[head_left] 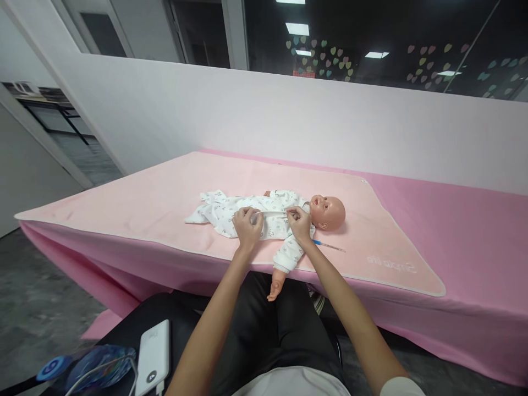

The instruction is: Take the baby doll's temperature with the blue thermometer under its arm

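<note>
A baby doll point(329, 213) lies on its back on a pale pink mat, its head to the right. It wears a white romper point(225, 212) with a small print. Across the doll's front, my left hand point(248, 226) pinches one end of a narrow white strip along the front of the romper. Farther right, near the doll's neck, the fingers of my right hand point(299, 223) pinch the other end. Whether this strip is the romper's own edge or a separate piece I cannot tell. The doll's near arm point(284, 261) hangs over the table edge, between my forearms.
The pale pink mat point(157, 187) lies on a table with a pink cloth point(462, 236). A thin blue-ended stick point(329, 246) rests beside my right wrist. A white wall point(330, 129) stands behind. At lower left are a white power bank point(153, 355) and a cable.
</note>
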`<state>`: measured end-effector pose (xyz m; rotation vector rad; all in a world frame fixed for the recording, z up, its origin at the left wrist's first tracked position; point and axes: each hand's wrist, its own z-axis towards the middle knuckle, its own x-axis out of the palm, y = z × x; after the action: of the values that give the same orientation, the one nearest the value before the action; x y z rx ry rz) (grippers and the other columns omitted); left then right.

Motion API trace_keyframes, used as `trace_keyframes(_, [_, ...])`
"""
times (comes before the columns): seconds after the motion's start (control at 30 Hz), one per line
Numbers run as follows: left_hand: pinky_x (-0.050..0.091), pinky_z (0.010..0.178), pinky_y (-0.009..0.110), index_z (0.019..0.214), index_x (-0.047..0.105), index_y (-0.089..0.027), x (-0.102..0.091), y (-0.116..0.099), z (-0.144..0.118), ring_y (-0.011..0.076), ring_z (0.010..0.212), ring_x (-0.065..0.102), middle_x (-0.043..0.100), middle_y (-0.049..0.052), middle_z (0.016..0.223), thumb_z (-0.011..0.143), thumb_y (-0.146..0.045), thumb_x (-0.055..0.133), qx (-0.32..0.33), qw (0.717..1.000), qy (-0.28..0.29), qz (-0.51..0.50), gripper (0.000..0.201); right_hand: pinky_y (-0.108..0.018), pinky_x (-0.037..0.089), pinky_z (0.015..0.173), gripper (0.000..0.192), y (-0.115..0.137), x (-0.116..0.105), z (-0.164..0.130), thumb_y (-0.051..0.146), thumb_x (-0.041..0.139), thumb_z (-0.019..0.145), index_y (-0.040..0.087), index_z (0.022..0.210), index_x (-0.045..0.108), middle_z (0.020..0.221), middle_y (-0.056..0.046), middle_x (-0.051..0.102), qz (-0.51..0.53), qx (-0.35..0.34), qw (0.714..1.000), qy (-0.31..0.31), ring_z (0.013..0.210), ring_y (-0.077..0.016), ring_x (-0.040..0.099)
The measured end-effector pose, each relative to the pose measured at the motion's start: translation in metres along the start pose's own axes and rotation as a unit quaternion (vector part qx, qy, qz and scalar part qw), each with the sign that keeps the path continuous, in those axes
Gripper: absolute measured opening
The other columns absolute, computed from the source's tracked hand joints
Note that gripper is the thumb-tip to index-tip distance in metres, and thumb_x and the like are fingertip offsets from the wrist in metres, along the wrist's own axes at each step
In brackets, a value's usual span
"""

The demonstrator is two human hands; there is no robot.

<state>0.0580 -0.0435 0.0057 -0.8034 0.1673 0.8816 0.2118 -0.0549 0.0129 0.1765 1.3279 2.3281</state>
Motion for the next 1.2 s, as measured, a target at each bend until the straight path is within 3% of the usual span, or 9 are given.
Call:
trace_keyframes(0.23, [0.034,0.081,0.037,0.08,0.053,-0.018,-0.001,-0.004,-0.003,0.023,0.087,0.046,0.052,0.009,0.09,0.082,-0.027,0.044,0.006,1.0,-0.003,0.029,0.013,-0.021,0.034,0.052,0.015,0.0,0.002,-0.003,0.017,0.046,0.069,0.017,0.071,0.061,0.051,0.005,0.048,-0.074,-0.024,0.997,-0.002,0.046,-0.0089,0.04])
trace_keyframes(0.37, [0.034,0.082,0.037,0.086,0.05,-0.018,-0.003,-0.007,-0.004,0.0224,0.09,0.046,0.052,0.009,0.093,0.084,-0.024,0.039,0.012,1.0,-0.016,0.007,0.013,-0.023,0.041,0.061,0.019,0.008,-0.004,-0.005,0.015,0.042,0.073,0.017,0.077,0.06,0.074,-0.002,0.06,-0.116,-0.086,0.989,0.034,0.059,-0.0113,0.051])
trace_keyframes(0.5, [0.033,0.087,0.038,0.091,0.05,-0.018,-0.013,-0.006,0.008,0.0216,0.093,0.048,0.054,0.008,0.094,0.079,-0.015,0.039,-0.025,0.997,-0.074,-0.014,0.015,-0.026,0.047,0.07,0.019,0.013,-0.048,-0.02,0.017,0.042,0.078,0.018,0.084,0.06,0.102,-0.008,0.059,-0.125,-0.12,0.983,0.057,0.085,-0.0155,0.057])
trace_keyframes(0.6, [0.035,0.087,0.036,0.089,0.052,-0.019,-0.019,-0.011,0.03,0.02,0.092,0.049,0.055,0.007,0.093,0.081,-0.019,0.04,-0.002,0.997,-0.065,-0.043,0.015,-0.03,0.049,0.073,0.018,0.004,-0.1,-0.044,0.02,0.042,0.082,0.019,0.081,0.06,0.087,-0.006,0.062,-0.195,-0.105,0.972,0.082,0.085,-0.0176,0.059])
trace_keyframes(0.67, [0.039,0.083,0.033,0.091,0.054,-0.02,-0.015,-0.017,0.046,0.0184,0.088,0.051,0.056,0.006,0.092,0.083,-0.027,0.041,0.031,0.995,0.021,-0.091,0.017,-0.033,0.05,0.073,0.017,-0.008,-0.131,-0.062,0.024,0.044,0.083,0.019,0.083,0.06,0.087,-0.007,0.063,-0.276,-0.087,0.954,0.08,0.083,-0.0192,0.059])
trace_keyframes(0.73, [0.041,0.076,0.03,0.092,0.056,-0.02,-0.006,-0.024,0.061,0.0169,0.081,0.053,0.058,0.005,0.09,0.084,-0.036,0.042,0.058,0.973,0.178,-0.138,0.023,-0.04,0.049,0.078,0.015,-0.019,-0.154,-0.077,0.027,0.049,0.082,0.02,0.087,0.061,0.09,-0.008,0.064,-0.349,-0.094,0.928,0.09,0.088,-0.0228,0.059])
trace_keyframes(0.87, [0.039,0.065,0.026,0.085,0.061,-0.022,0.014,-0.033,0.074,0.0153,0.072,0.05,0.055,0.002,0.081,0.074,-0.049,0.054,0.117,0.868,0.462,-0.136,0.03,-0.041,0.05,0.079,0.017,-0.026,-0.172,-0.094,0.025,0.044,0.085,0.022,0.089,0.061,0.093,-0.007,0.065,-0.398,-0.104,0.907,0.093,0.09,-0.0229,0.06])
trace_keyframes(1.03, [0.036,0.065,0.025,0.081,0.06,-0.022,0.013,-0.035,0.081,0.0155,0.075,0.048,0.054,0.002,0.079,0.076,-0.049,0.051,0.143,0.816,0.545,-0.127,0.029,-0.035,0.053,0.066,0.017,-0.007,-0.169,-0.097,0.026,0.042,0.086,0.024,0.086,0.059,0.081,-0.004,0.067,-0.396,-0.072,0.914,0.058,0.076,-0.0204,0.064])
trace_keyframes(1.2, [0.038,0.06,0.025,0.069,0.048,-0.018,0.007,-0.034,0.098,0.0123,0.062,0.045,0.052,0.001,0.069,0.084,-0.048,0.033,0.025,0.751,0.621,-0.223,0.037,-0.027,0.054,0.062,0.014,0.034,-0.154,-0.069,0.026,0.046,0.086,0.025,0.084,0.06,0.081,-0.003,0.067,-0.33,-0.059,0.942,0.014,0.076,-0.0176,0.065])
